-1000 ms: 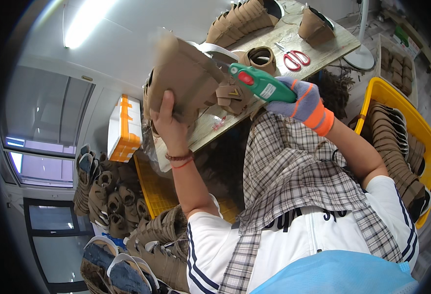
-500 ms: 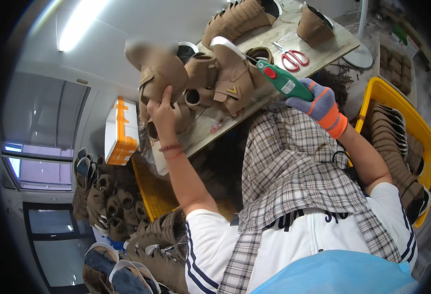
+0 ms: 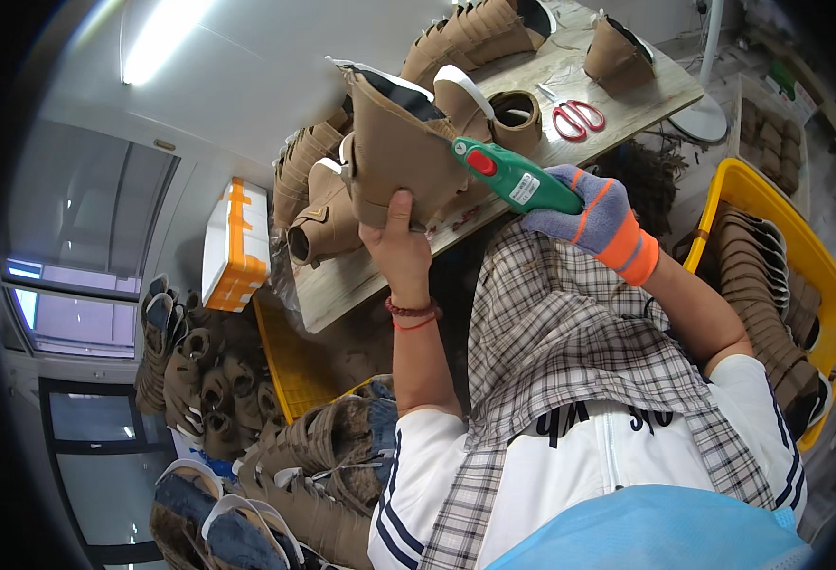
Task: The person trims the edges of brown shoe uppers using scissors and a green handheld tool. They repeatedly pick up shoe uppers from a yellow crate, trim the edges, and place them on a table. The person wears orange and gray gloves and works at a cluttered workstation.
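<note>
While left hand grips tan boot upper, gloved right hand clasps green glue gun at it; gluing midway, piles wait.

Left hand bare, raised on an upright forearm, fingers closed in a grip, a red bead bracelet worn at the wrist, right hand gloved in grey and orange, fingers curled shut, elbow bent outward.
</note>
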`<state>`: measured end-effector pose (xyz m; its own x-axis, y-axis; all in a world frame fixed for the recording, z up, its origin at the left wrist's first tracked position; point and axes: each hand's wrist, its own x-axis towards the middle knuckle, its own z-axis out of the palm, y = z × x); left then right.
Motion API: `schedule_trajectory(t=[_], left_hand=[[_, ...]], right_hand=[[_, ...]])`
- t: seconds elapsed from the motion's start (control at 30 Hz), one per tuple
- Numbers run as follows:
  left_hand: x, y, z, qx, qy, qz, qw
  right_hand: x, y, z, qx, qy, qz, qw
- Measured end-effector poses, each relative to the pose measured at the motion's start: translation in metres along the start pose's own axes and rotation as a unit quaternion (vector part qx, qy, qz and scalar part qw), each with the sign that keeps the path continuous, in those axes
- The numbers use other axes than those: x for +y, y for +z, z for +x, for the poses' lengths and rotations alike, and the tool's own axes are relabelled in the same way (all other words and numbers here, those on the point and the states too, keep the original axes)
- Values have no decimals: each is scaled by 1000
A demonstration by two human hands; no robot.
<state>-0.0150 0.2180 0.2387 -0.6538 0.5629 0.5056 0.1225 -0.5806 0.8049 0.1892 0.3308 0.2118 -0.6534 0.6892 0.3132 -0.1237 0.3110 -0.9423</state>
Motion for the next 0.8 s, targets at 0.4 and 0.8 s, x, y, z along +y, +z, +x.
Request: schedule_trajectory(t=[0.4, 0.8], left_hand=[[-29, -7, -15, -219, 212, 436, 847], [-12, -22, -27, -102, -48, 321, 940]], right_hand=[[-4, -8, 8, 83, 46, 109, 989], [18, -40, 16, 111, 1, -15, 994]])
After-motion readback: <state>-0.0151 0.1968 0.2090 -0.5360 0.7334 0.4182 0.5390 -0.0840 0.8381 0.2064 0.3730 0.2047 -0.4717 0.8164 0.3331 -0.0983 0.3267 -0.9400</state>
